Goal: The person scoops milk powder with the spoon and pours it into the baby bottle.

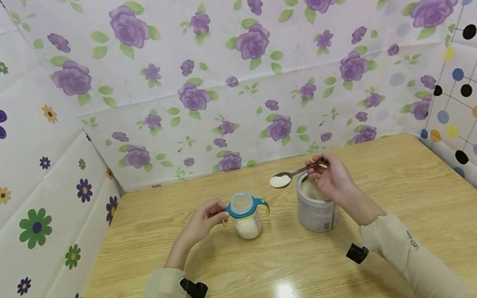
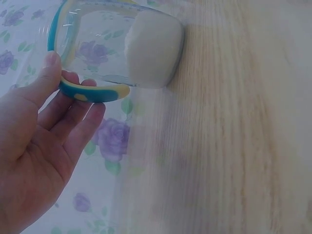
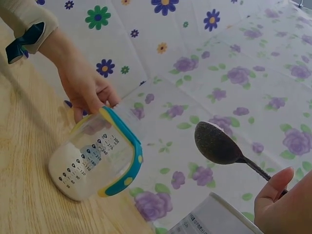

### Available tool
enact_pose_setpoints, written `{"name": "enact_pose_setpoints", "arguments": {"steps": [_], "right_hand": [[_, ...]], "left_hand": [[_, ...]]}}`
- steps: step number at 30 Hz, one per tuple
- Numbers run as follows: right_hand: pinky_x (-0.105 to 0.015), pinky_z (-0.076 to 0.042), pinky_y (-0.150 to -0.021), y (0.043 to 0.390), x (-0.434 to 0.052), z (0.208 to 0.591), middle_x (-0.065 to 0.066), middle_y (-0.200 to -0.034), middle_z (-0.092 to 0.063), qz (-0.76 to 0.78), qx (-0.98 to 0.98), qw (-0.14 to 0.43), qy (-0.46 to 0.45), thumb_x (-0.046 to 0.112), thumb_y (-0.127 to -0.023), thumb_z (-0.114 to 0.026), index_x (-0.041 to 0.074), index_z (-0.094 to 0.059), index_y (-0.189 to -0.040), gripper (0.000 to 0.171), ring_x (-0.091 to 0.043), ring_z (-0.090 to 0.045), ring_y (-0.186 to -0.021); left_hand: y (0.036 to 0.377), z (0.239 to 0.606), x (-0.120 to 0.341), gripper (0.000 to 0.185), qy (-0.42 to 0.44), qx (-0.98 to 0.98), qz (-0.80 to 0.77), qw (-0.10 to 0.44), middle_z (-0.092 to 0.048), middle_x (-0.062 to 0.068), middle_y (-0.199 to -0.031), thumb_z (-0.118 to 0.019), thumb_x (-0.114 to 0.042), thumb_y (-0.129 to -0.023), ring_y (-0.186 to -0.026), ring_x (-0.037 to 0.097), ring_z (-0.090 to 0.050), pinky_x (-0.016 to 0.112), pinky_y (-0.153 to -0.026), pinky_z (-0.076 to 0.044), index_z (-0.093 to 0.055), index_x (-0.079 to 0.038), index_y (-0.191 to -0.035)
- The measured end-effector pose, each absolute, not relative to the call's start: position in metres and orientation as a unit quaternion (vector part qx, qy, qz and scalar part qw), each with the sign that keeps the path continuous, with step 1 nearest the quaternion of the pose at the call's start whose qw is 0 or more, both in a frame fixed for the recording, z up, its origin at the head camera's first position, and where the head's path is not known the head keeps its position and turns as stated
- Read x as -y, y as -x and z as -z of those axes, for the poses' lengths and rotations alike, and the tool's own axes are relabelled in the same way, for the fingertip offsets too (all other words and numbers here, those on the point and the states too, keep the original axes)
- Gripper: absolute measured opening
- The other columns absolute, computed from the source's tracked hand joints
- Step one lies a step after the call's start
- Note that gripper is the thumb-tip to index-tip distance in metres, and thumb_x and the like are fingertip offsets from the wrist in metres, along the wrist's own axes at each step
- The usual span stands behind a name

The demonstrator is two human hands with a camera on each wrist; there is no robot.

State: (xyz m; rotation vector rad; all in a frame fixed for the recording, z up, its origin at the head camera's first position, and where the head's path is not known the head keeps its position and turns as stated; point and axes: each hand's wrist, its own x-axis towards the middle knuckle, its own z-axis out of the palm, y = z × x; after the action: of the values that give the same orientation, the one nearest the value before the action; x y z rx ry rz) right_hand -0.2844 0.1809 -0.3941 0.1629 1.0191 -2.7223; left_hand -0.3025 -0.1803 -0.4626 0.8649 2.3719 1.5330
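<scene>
A clear baby bottle [image 1: 248, 224] with a blue collar and two blue-and-yellow handles stands upright on the table, its top uncapped. White powder fills its lower part, plain in the left wrist view. My left hand [image 1: 204, 221] pinches the bottle's left handle [image 2: 92, 92] between thumb and fingers. My right hand [image 1: 331, 175] grips a dark metal spoon [image 1: 296, 173] by its handle, above the can. White powder [image 1: 280, 180] heaps in the spoon's bowl, which points left toward the bottle. Below the right hand stands an open silver-grey can [image 1: 316, 213], its inside partly hidden by that hand.
The wooden table [image 1: 262, 283] carries the bottle and can a short way apart. Flowered sheeting [image 1: 224, 66] hangs behind the table's back edge, with patterned sheets at left and right. A black wrist camera [image 1: 194, 289] sits on the left sleeve, another [image 1: 357, 253] on the right.
</scene>
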Motion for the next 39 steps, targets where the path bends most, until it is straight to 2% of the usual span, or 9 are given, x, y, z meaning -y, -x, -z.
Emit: {"name": "enact_pose_setpoints", "arguments": {"steps": [18, 26, 33, 39], "right_hand": [[-0.018, -0.040, -0.061, 0.2870, -0.1778, 0.3964, -0.005, -0.090, -0.057, 0.927, -0.351, 0.119, -0.062, 0.026, -0.107, -0.028, 0.009, -0.051, -0.085, 0.036, -0.012, -0.047, -0.070], [-0.019, -0.044, -0.060, 0.2860, -0.1780, 0.4015, -0.008, -0.087, -0.059, 0.938, -0.321, 0.132, -0.014, 0.022, -0.106, -0.033, 0.006, -0.051, -0.087, 0.031, -0.014, -0.049, -0.070], [-0.017, -0.040, -0.059, 0.2862, -0.1731, 0.3980, -0.006, -0.082, -0.060, 0.929, -0.342, 0.125, -0.061, 0.025, -0.107, -0.029, 0.008, -0.052, -0.084, 0.036, -0.012, -0.047, -0.068], [-0.018, -0.039, -0.059, 0.2885, -0.1710, 0.3992, -0.005, -0.085, -0.058, 0.928, -0.344, 0.130, -0.063, 0.025, -0.107, -0.029, 0.008, -0.051, -0.083, 0.037, -0.012, -0.045, -0.069]], "left_hand": [[0.3009, 0.4620, 0.1787, 0.014, -0.288, -0.806, -0.510, 0.087, -0.066, 0.027, -0.099, -0.057, -0.014, -0.097, -0.087, 0.040, -0.063, 0.050, -0.076, -0.053, -0.062, -0.001, -0.100], [0.3021, 0.4626, 0.1790, 0.013, -0.290, -0.808, -0.506, 0.085, -0.066, 0.024, -0.098, -0.056, -0.014, -0.098, -0.086, 0.036, -0.063, 0.050, -0.075, -0.053, -0.061, -0.002, -0.100], [0.3024, 0.4629, 0.1785, 0.013, -0.296, -0.806, -0.506, 0.081, -0.067, 0.023, -0.097, -0.056, -0.015, -0.098, -0.085, 0.035, -0.064, 0.052, -0.075, -0.052, -0.062, -0.003, -0.100], [0.3004, 0.4620, 0.1783, 0.013, -0.287, -0.809, -0.506, 0.085, -0.067, 0.022, -0.098, -0.057, -0.015, -0.098, -0.087, 0.035, -0.064, 0.052, -0.076, -0.052, -0.061, -0.003, -0.099]]}}
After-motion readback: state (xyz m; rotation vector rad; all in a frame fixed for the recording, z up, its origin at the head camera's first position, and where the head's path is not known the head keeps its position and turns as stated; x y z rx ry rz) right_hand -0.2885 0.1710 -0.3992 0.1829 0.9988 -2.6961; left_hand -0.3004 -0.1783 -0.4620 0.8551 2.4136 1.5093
